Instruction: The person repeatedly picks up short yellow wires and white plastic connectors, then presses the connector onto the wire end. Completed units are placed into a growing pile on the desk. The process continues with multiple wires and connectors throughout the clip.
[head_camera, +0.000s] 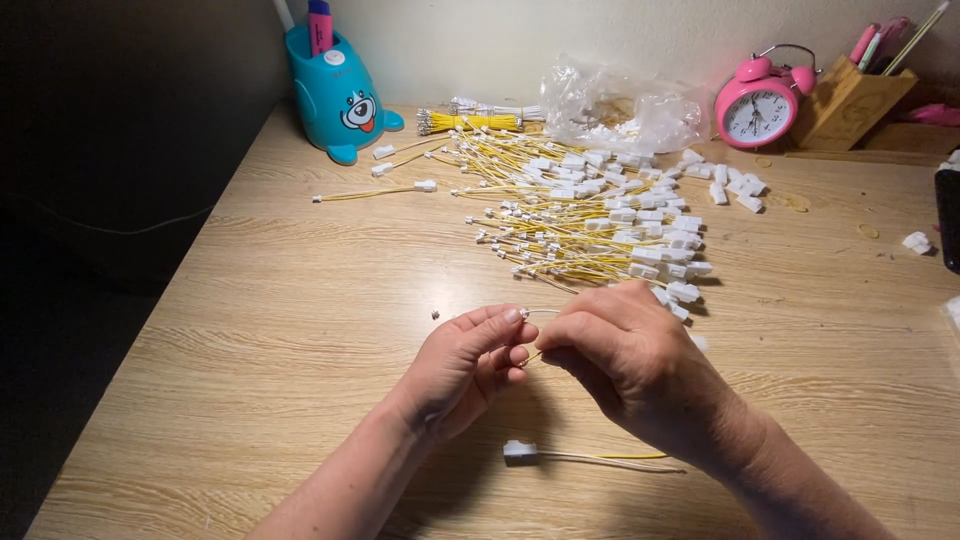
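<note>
A: What do the hands hold at this moment?

B: The left hand (470, 360) and the right hand (625, 355) are close together above the table (260, 340). Their fingertips are pinched on one thin yellow wire (533, 355), which passes between them. A small white end of it shows near the left thumb. I cannot tell if a plug is already on the part hidden in the hands.

A: How much of the work looks done?

B: I judge that a good part is done. Behind the hands lies a big pile of wires with white plugs (590, 215), and one finished wire with a plug (575, 456) lies just in front of the wrists. But a tied bundle of bare wires (470, 121) waits at the back, and loose white plugs (735, 182) lie to the right, so much is left.

A: And the containers?

B: A clear plastic bag (620, 105) at the back is open and holds more white plugs, as it seems. The blue pen cup (335, 95) holds a pink marker, and the wooden holder (845, 100) near the pink alarm clock (760, 105) holds pens.
</note>
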